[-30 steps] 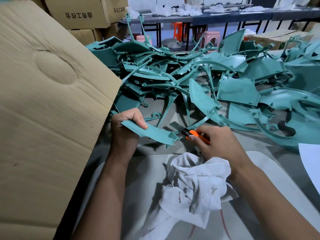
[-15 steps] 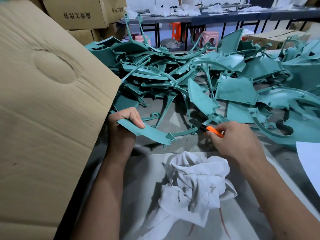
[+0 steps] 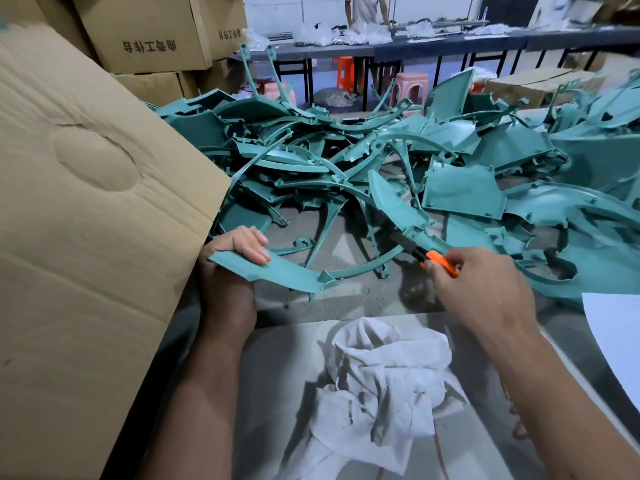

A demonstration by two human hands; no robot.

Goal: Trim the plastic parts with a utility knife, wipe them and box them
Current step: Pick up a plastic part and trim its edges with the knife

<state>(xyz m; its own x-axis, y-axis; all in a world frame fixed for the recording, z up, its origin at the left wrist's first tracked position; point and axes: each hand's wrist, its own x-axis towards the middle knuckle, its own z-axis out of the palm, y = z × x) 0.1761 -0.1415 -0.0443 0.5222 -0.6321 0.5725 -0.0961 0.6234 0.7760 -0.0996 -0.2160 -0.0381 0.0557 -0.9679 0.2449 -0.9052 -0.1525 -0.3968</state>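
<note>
Up close, the left hand curls its fingers over the flat, wide end of a teal plastic part, a smooth matte moulding that narrows into a thin curved rib sweeping rightward above the grey tabletop. Gripped in the right hand, an orange-handled utility knife shows its dark blade end against the far end of that rib. Behind lies a tangled pile of teal parts, with curved strips and flat ribbed panels. A crumpled white cloth, soft and creased, sits near the person between the forearms. To the left a corrugated cardboard box flap leans in, dented with a round perforated oval.
</note>
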